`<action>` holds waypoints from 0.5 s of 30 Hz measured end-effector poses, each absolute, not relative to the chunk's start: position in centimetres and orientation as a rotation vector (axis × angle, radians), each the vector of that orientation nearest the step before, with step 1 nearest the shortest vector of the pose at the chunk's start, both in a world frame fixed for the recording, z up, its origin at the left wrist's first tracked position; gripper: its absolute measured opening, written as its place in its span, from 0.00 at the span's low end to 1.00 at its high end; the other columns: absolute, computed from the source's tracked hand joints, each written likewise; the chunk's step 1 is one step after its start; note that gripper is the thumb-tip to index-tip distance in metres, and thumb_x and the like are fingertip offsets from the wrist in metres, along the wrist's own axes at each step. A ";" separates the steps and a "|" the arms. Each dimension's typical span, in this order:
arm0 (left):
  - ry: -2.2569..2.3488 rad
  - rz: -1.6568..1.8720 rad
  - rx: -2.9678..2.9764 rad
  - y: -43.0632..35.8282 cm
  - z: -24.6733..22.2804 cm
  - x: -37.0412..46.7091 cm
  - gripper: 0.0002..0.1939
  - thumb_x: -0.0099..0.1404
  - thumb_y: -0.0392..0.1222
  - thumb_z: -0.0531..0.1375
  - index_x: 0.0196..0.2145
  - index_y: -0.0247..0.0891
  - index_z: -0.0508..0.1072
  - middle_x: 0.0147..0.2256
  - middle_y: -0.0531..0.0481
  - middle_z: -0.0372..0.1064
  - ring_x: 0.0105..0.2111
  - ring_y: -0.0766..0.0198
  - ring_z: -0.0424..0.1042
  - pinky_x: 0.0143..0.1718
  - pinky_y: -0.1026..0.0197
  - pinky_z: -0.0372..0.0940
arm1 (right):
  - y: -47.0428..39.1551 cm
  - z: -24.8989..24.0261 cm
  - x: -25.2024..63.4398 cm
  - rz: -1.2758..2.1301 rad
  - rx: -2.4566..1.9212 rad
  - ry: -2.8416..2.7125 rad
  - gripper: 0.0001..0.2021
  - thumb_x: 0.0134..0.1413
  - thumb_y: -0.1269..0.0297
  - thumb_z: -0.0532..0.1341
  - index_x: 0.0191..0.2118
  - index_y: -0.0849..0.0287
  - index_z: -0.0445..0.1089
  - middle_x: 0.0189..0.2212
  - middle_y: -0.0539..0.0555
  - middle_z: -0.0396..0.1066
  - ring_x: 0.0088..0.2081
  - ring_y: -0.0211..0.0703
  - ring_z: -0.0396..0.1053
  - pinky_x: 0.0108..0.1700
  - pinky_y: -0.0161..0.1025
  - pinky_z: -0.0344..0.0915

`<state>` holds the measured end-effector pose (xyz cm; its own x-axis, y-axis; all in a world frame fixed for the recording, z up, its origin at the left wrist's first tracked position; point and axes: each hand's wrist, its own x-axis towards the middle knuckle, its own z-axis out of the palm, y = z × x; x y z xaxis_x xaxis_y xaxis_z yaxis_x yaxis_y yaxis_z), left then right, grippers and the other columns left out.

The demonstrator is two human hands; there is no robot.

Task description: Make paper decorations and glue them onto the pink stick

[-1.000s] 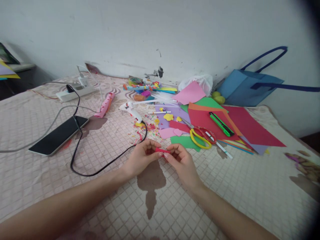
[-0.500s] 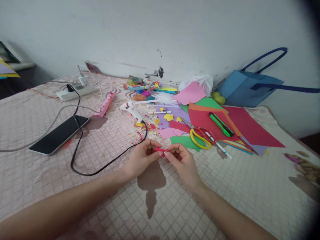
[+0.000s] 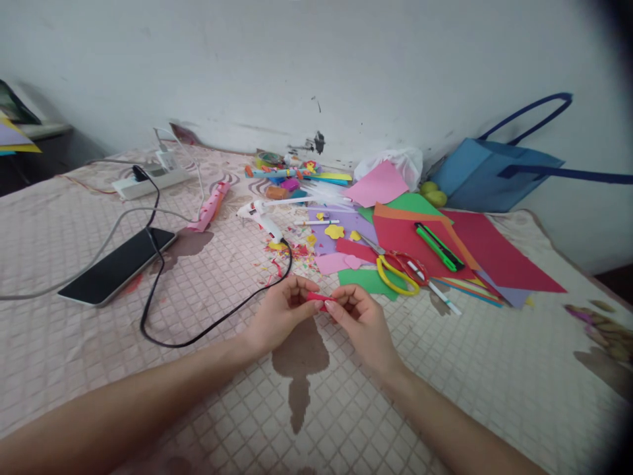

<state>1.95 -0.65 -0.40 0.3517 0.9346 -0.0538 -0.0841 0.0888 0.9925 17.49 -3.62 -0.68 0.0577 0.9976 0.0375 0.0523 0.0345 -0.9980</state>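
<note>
A small strip of red paper (image 3: pixel 320 298) is pinched between both hands above the table, at the middle of the head view. My left hand (image 3: pixel 283 311) has its thumb and fingers closed on the strip's left end. My right hand (image 3: pixel 364 323) grips the right end the same way, with the thumb tips almost meeting. Fingers hide part of the strip, so its full shape cannot be made out. Beyond the hands lie a white glue gun (image 3: pixel 264 221) with a black cord, and scissors (image 3: pixel 394 274) with yellow and red handles.
Coloured paper sheets (image 3: pixel 504 254) spread to the right, with a green utility knife (image 3: pixel 439 247) on top. A blue bag (image 3: pixel 494 173) stands by the wall. At the left are a tablet-like black device (image 3: pixel 119 267) and a power strip (image 3: pixel 153 183). Paper scraps (image 3: pixel 299 254) lie near the glue gun.
The view has shifted very slightly. Both hands keep the same pinch on the red paper strip, with no other visible movement.
</note>
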 end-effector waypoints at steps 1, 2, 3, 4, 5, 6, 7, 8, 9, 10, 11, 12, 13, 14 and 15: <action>0.905 0.942 1.240 -0.7 -0.4 2.0 0.15 0.53 0.42 0.64 0.36 0.33 0.66 0.29 0.51 0.67 0.29 0.69 0.66 0.29 0.66 0.60 | -3.6 -0.7 17.6 1.136 -1.240 -1.227 0.08 0.48 0.61 0.62 0.33 0.57 0.65 0.25 0.47 0.65 0.27 0.36 0.63 0.30 0.34 0.61; 0.901 0.945 1.247 -0.7 -0.4 2.0 0.15 0.53 0.42 0.64 0.36 0.34 0.66 0.29 0.51 0.67 0.29 0.69 0.66 0.29 0.66 0.61 | -3.6 -0.8 17.6 1.160 -1.232 -1.240 0.09 0.49 0.61 0.62 0.35 0.57 0.65 0.25 0.48 0.66 0.27 0.36 0.63 0.30 0.34 0.61; 0.899 0.949 1.255 -0.7 -0.4 2.0 0.14 0.54 0.42 0.64 0.36 0.34 0.66 0.29 0.51 0.67 0.29 0.68 0.67 0.30 0.66 0.61 | -3.5 -0.8 17.7 1.179 -1.226 -1.258 0.09 0.49 0.61 0.62 0.35 0.57 0.65 0.26 0.48 0.66 0.28 0.36 0.63 0.30 0.34 0.61; 0.899 0.954 1.263 -0.7 -0.4 2.0 0.14 0.54 0.42 0.63 0.36 0.34 0.66 0.29 0.51 0.67 0.29 0.68 0.67 0.30 0.66 0.61 | -3.5 -0.8 17.7 1.190 -1.221 -1.282 0.09 0.49 0.60 0.62 0.35 0.57 0.66 0.27 0.48 0.66 0.28 0.36 0.63 0.30 0.34 0.61; 0.902 0.960 1.271 -0.7 -0.4 2.0 0.14 0.54 0.42 0.63 0.36 0.34 0.66 0.29 0.51 0.67 0.29 0.68 0.67 0.30 0.66 0.61 | -3.4 -0.8 17.8 1.193 -1.221 -1.305 0.08 0.49 0.60 0.62 0.34 0.57 0.66 0.26 0.48 0.66 0.27 0.36 0.63 0.30 0.34 0.61; 0.906 0.965 1.279 -0.7 -0.4 2.0 0.14 0.54 0.42 0.63 0.36 0.34 0.66 0.28 0.52 0.66 0.28 0.68 0.66 0.29 0.66 0.60 | -3.4 -0.8 17.8 1.191 -1.226 -1.324 0.07 0.50 0.60 0.61 0.31 0.58 0.66 0.25 0.48 0.65 0.27 0.36 0.62 0.29 0.34 0.60; 0.912 0.970 1.288 -0.7 -0.4 2.0 0.14 0.54 0.41 0.63 0.36 0.34 0.66 0.28 0.52 0.66 0.28 0.69 0.66 0.29 0.66 0.60 | -3.4 -0.8 17.8 1.185 -1.234 -1.337 0.08 0.50 0.59 0.61 0.29 0.58 0.66 0.23 0.47 0.64 0.26 0.36 0.62 0.28 0.34 0.60; 0.919 0.973 1.299 -0.7 -0.3 2.0 0.13 0.54 0.41 0.63 0.36 0.34 0.66 0.27 0.53 0.66 0.27 0.69 0.66 0.28 0.66 0.60 | -3.4 -0.8 17.8 1.177 -1.244 -1.345 0.09 0.51 0.59 0.60 0.28 0.58 0.66 0.22 0.47 0.63 0.25 0.35 0.61 0.27 0.34 0.59; 0.929 0.977 1.312 -0.7 -0.3 1.9 0.13 0.54 0.41 0.63 0.35 0.34 0.66 0.27 0.53 0.66 0.27 0.69 0.66 0.28 0.66 0.60 | -3.4 -0.8 17.8 1.169 -1.254 -1.350 0.09 0.51 0.59 0.60 0.27 0.58 0.65 0.21 0.47 0.62 0.24 0.35 0.60 0.26 0.33 0.58; 0.941 0.981 1.326 -0.8 -0.3 1.9 0.13 0.54 0.41 0.63 0.35 0.34 0.67 0.27 0.53 0.66 0.28 0.69 0.66 0.28 0.66 0.60 | -3.4 -0.8 17.8 1.162 -1.262 -1.354 0.09 0.51 0.59 0.60 0.26 0.58 0.65 0.20 0.47 0.62 0.23 0.35 0.59 0.26 0.33 0.58; 0.954 0.984 1.339 -0.8 -0.2 1.9 0.12 0.54 0.40 0.63 0.35 0.34 0.67 0.27 0.53 0.66 0.28 0.68 0.66 0.28 0.66 0.60 | -3.5 -0.8 17.8 1.155 -1.265 -1.358 0.09 0.51 0.59 0.60 0.26 0.58 0.65 0.20 0.47 0.62 0.23 0.35 0.59 0.26 0.33 0.58; 0.963 0.986 1.347 -0.8 -0.2 1.9 0.12 0.54 0.40 0.63 0.35 0.34 0.67 0.27 0.53 0.66 0.28 0.68 0.66 0.28 0.66 0.60 | -3.5 -0.8 17.7 1.148 -1.266 -1.362 0.09 0.51 0.59 0.60 0.26 0.58 0.65 0.20 0.47 0.62 0.23 0.35 0.59 0.26 0.33 0.57; 0.966 0.986 1.348 -0.8 -0.2 1.9 0.12 0.54 0.40 0.63 0.35 0.34 0.67 0.27 0.53 0.66 0.28 0.68 0.66 0.29 0.66 0.60 | -3.5 -0.8 17.7 1.143 -1.264 -1.365 0.09 0.51 0.59 0.60 0.26 0.58 0.65 0.20 0.47 0.62 0.23 0.35 0.59 0.26 0.33 0.57; 0.960 0.984 1.341 -0.8 -0.1 1.9 0.12 0.54 0.39 0.63 0.35 0.34 0.67 0.27 0.53 0.67 0.28 0.68 0.67 0.29 0.66 0.60 | -3.6 -0.8 17.7 1.141 -1.262 -1.365 0.09 0.51 0.59 0.60 0.26 0.58 0.65 0.20 0.46 0.62 0.23 0.35 0.59 0.25 0.33 0.57; 0.951 0.980 1.328 -0.7 -0.1 1.9 0.12 0.54 0.39 0.63 0.35 0.34 0.66 0.27 0.53 0.67 0.28 0.68 0.67 0.29 0.66 0.60 | -3.6 -0.8 17.7 1.141 -1.259 -1.363 0.09 0.52 0.59 0.59 0.26 0.58 0.65 0.20 0.46 0.62 0.23 0.35 0.59 0.26 0.33 0.57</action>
